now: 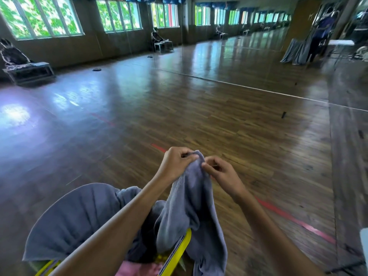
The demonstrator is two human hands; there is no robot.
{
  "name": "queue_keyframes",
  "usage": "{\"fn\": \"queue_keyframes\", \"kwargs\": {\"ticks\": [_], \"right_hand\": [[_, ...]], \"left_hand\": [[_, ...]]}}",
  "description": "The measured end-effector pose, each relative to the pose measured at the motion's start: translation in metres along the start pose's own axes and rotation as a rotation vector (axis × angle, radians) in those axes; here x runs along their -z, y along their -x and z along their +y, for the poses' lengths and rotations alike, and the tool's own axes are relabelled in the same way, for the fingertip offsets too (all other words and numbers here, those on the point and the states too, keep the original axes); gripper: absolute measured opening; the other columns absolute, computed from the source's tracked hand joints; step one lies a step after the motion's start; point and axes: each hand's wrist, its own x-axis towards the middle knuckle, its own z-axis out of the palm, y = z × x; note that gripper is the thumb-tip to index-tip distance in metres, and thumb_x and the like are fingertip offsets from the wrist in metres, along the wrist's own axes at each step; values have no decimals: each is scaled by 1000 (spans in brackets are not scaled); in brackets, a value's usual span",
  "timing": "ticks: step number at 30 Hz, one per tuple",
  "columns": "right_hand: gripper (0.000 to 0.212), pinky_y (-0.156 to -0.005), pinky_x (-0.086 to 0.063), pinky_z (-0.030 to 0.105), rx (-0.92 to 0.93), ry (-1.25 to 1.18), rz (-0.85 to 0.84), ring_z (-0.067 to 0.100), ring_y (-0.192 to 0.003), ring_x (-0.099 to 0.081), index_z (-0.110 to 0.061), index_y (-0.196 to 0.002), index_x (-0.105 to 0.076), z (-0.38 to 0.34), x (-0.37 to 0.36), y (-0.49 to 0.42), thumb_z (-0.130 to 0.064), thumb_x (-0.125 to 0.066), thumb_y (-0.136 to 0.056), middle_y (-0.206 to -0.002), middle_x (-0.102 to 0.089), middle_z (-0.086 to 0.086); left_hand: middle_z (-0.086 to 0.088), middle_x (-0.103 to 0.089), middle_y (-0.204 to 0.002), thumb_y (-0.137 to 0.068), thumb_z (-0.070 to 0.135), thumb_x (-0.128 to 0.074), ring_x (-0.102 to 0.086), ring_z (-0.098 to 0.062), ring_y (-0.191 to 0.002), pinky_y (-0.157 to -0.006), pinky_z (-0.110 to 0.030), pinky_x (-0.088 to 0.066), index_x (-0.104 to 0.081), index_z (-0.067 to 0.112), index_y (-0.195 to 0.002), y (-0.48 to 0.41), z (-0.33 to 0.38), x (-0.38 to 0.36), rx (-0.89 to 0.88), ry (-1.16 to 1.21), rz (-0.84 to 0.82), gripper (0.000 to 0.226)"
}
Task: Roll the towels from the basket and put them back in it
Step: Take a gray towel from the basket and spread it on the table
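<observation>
In the near centre of the view, the person holds a grey towel point(189, 198) up in the air with both hands. The left hand point(176, 162) has its fingers curled round the top edge, and the right hand point(221, 173), just beside it, pinches the same edge with thumb and fingertips. The towel hangs down loose and unfolded, and its lower part falls over the far rim of the yellow basket point(184, 246).

A second grey towel point(79, 216) lies spread over the left side of the basket, also not rolled. Something like a pink cloth point(137, 268) shows inside the basket, but I cannot tell its shape.

I see no rolled towel anywhere, so I judge the task is at an early stage. The held towel needs to be laid flat, perhaps on the wooden floor point(179, 108), then rolled and returned. The other towels are left to do as well.
</observation>
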Motion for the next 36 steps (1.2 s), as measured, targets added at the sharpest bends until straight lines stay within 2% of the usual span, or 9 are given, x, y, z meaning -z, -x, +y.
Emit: {"fn": "queue_keyframes", "kwargs": {"ticks": [6,11,15,17,20,24,27,31,36], "right_hand": [[15,-88,-53,32,85,-72,91,20,-98,-68,-11,-103,-73,-20,7,-9,-18,-66,-91,-99,-74,4],[9,-83,-52,36,121,-38,283,15,-91,-67,-15,-95,-72,-14,12,-9,-19,-65,-92,-93,-73,-1],[10,-86,-53,42,19,-105,533,16,-90,-64,-26,-91,-66,-13,35,-20,-25,-57,-95,-89,-68,-8],[16,-89,-50,36,-19,-50,518,17,-93,-63,-25,-89,-65,-17,38,-23,-19,-53,-97,-91,-67,-7],[24,-87,-44,28,-24,103,306,10,-92,-58,-15,-90,-66,-26,19,-21,-10,-45,-99,-94,-67,0],[31,-84,-45,34,-27,151,52,11,-84,-57,-7,-92,-63,-25,-2,-13,-33,-48,-100,-90,-65,5],[22,-77,-44,27,-11,181,119,7,-81,-55,-16,-88,-59,-18,-1,-9,-32,-50,-99,-88,-62,-4],[19,-70,-40,18,33,287,248,5,-79,-56,-14,-89,-59,-19,1,-8,-24,-47,-100,-84,-63,-9],[19,-84,-43,19,-25,149,513,-1,-86,-56,-16,-92,-65,-29,38,-26,-15,-47,-98,-91,-65,-10]], "left_hand": [[-4,-72,-73,-85,26,-73,-60,-4,-69,-66,-26,-48,-76,15,-79,-9,19,-9,-44,-95,-80,13],[16,-59,-59,-90,23,-67,-50,5,-58,-59,-17,-40,-69,25,-71,-7,16,-16,-32,-38,-170,19],[2,-56,-71,-94,19,-60,-48,-8,-69,-69,-26,-40,-68,1,-83,4,-16,-19,43,45,-206,23],[0,-57,-74,-96,17,-58,-50,-10,-73,-71,-29,-42,-67,0,-83,7,-24,-20,65,61,-179,23],[14,-55,-65,-95,17,-57,-48,-3,-65,-67,-28,-41,-66,12,-76,0,-11,-23,37,65,-121,22],[12,-70,-78,-96,20,-57,-61,5,-77,-73,-17,-47,-73,20,-85,-7,9,-26,43,58,-69,19],[11,-74,-90,-95,19,-58,-66,0,-91,-84,-21,-50,-75,19,-91,-7,8,-25,49,69,-70,17],[11,-64,-72,-93,26,-57,-56,-5,-70,-73,-29,-45,-71,22,-79,-4,1,-30,50,80,-146,20],[13,-54,-67,-96,15,-55,-47,3,-65,-69,-21,-40,-60,19,-69,16,-25,-27,104,131,-168,28]]}}
